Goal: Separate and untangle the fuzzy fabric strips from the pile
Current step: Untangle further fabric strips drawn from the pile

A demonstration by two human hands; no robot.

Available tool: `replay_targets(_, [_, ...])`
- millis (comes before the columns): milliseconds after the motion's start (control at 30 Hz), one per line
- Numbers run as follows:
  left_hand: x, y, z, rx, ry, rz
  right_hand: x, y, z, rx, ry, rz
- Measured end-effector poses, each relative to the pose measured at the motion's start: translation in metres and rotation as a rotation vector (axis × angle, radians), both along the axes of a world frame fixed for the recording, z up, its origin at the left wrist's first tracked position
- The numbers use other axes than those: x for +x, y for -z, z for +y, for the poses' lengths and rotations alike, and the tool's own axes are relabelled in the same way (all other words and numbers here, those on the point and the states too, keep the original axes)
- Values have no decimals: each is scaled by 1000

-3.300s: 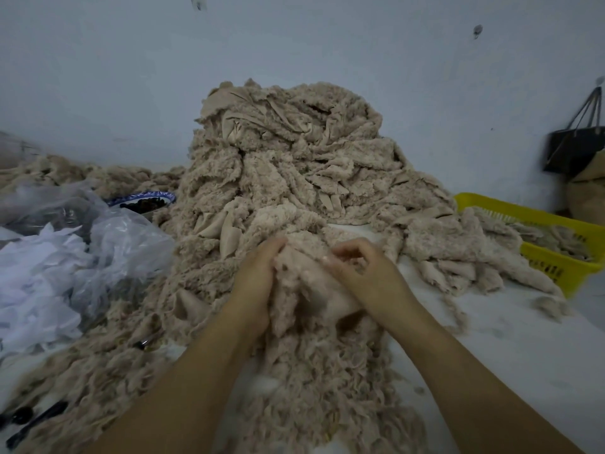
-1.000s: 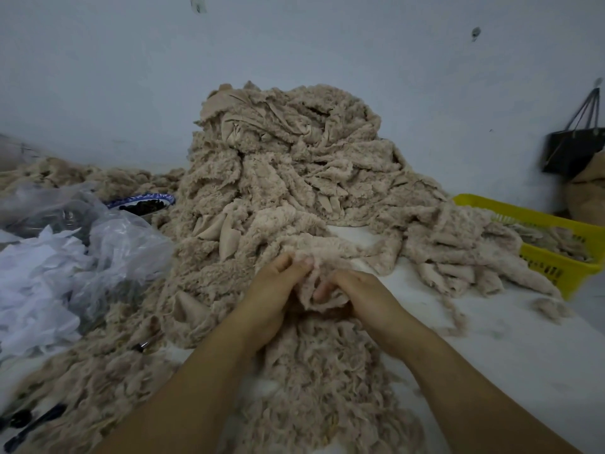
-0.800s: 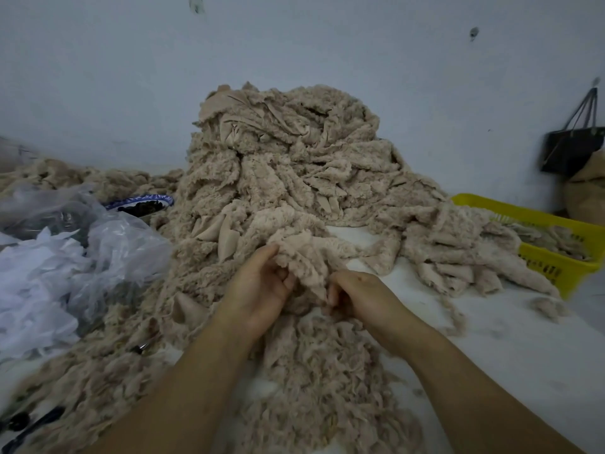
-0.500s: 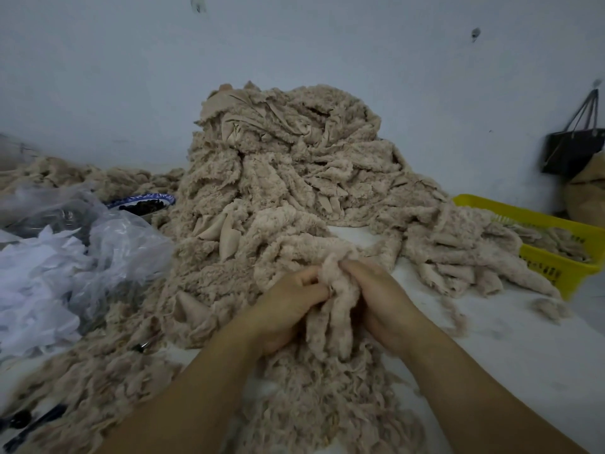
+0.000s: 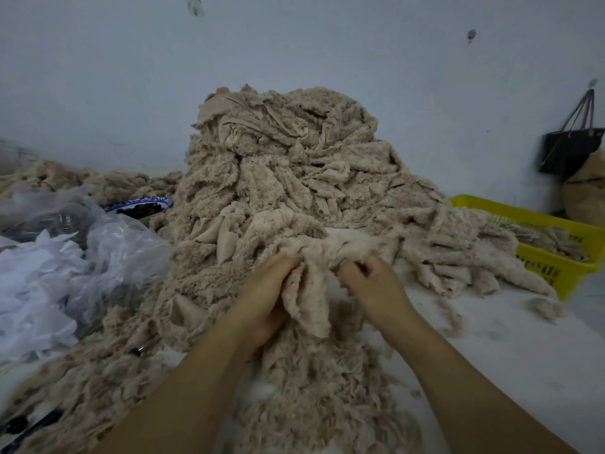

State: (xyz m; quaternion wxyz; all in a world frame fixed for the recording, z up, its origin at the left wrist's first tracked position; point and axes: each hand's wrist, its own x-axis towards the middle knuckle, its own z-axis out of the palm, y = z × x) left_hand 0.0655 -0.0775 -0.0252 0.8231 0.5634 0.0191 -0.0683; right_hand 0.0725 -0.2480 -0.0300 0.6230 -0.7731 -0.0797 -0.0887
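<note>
Where the white table (image 5: 491, 355) met the wall, the pile (image 5: 288, 178) of shaggy beige fabric strips rose at 12 o'clock.
Crumpled plastic (image 5: 124, 244) lay at 9 o'clock, a yellow slatted basket (image 5: 523, 213) at 3. One strip (image 5: 307, 299), limp and curly-napped, hung lengthwise toward 6 o'clock at the pile's foot; the left hand (image 5: 262, 299) curled round its top, the right hand (image 5: 376, 290) pinched it with bent fingers.

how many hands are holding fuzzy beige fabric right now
2. The left hand grips a fuzzy beige fabric strip in front of the tall fabric pile; the right hand pinches it alongside.
</note>
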Motion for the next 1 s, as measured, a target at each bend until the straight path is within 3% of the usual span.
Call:
replay_targets(67, [-3, -1, -2, -10, 89, -42, -5, 3, 10, -219, -76, -131])
replay_targets(133, [-2, 0, -6, 16, 87, -79, -5, 8, 15, -314, -134, -207])
replay_targets(267, [0, 5, -6, 6, -28, -97, -7, 8, 11, -289, -325, -66])
replay_targets(333, [1, 5, -5, -32, -23, -90, -11, 6, 13, -284, -287, -100])
replay_targets(467, [3, 4, -5, 18, -90, -96, -11, -3, 16, -302, 22, -317])
replay_targets(533, [2, 3, -7, 4, -84, -120, -12, -2, 17, -365, -43, -324])
replay_targets(633, [1, 2, -9, -50, -65, -76, -8, 7, 22, -613, -190, -270])
replay_targets(733, [-1, 2, -11, -25, -2, -72, 0, 10, 18, -544, -84, -320])
replay_targets(800, [-3, 2, -11, 128, 0, -124, 4, 13, 14, -492, -95, -232])
replay_targets(867, [-2, 4, -6, 344, -158, -180, 8, 12, 7, -220, -50, -71])
replay_targets(933, [1, 6, 2, 489, -334, -278, 12, 0, -6, 400, 40, 35])
replay_targets(1000, [4, 10, 9, 643, -429, -328, 17, -9, -25, 1024, -6, 49])
